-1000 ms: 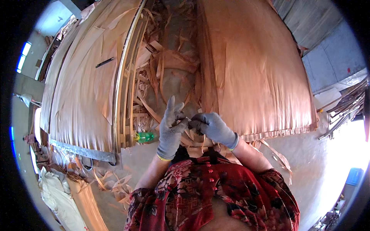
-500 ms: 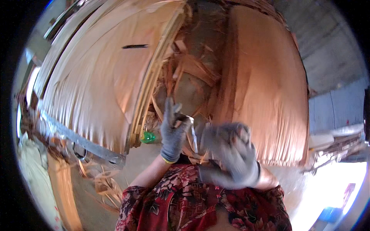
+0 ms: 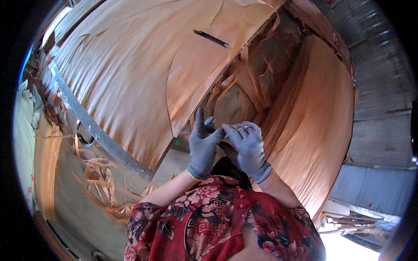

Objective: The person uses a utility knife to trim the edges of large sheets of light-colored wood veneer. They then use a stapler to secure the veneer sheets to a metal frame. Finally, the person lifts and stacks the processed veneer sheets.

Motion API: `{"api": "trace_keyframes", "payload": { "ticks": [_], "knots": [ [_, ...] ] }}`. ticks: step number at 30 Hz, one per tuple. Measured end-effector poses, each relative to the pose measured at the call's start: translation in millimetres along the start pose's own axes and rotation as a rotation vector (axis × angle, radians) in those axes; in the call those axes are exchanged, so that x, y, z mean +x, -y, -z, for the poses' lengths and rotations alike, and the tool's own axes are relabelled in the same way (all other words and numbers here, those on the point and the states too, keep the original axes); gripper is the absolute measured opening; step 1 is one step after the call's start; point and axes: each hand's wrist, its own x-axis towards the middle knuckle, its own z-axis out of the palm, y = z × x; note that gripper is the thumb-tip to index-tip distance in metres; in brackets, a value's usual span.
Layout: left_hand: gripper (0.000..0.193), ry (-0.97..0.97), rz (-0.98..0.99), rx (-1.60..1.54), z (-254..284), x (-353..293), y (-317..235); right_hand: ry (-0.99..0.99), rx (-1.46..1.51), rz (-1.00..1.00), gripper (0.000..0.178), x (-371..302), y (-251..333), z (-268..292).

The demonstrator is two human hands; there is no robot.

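Grey-knit-gloved left hand and grey-knit-gloved right hand, fingertips together (can't tell if grasping anything); small, steady moves suit.

Two hands in play, left hand and right hand, so that's two grey gloves, one apiece! A left stack and a right stack of thin wood sheets: two, flanking the gap. One black bar near the left stack's right edge, one metal strip along its near edge. One floral shirt. Loose strips on the floor? Probably over ten, too tangled for certainty.
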Motion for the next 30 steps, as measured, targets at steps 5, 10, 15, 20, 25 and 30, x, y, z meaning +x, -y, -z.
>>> {"api": "trace_keyframes", "payload": {
  "ticks": [5, 10, 15, 20, 25, 30],
  "knots": [
    [0.073, -0.144, -0.068, 0.175, -1.5, 34.3, 3.3, -0.045, 0.064, 0.148, 0.038, 34.2, -38.2, -28.9],
    [0.072, -0.313, -0.092, 0.164, -16.5, 62.3, 0.5, 0.116, 0.207, 0.250, 0.043, 78.3, -75.8, -45.2],
    [0.075, -0.503, -0.233, 0.241, -38.8, 79.5, 1.0, 0.118, 0.257, 0.317, 0.069, 108.2, -97.1, -49.4],
    [0.072, -0.686, -0.444, 0.335, -46.4, 82.6, 5.8, 0.009, 0.362, 0.460, 0.054, 126.0, -97.3, -64.7],
    [0.070, -0.861, -0.343, 0.116, -41.4, 78.8, -0.6, 0.113, 0.388, 0.637, 0.033, 133.7, -101.0, -53.3],
    [0.070, -0.788, -0.178, 0.103, -22.1, 67.0, 11.3, 0.269, 0.420, 0.536, 0.015, 130.5, -98.9, -58.0]
  ]
}}
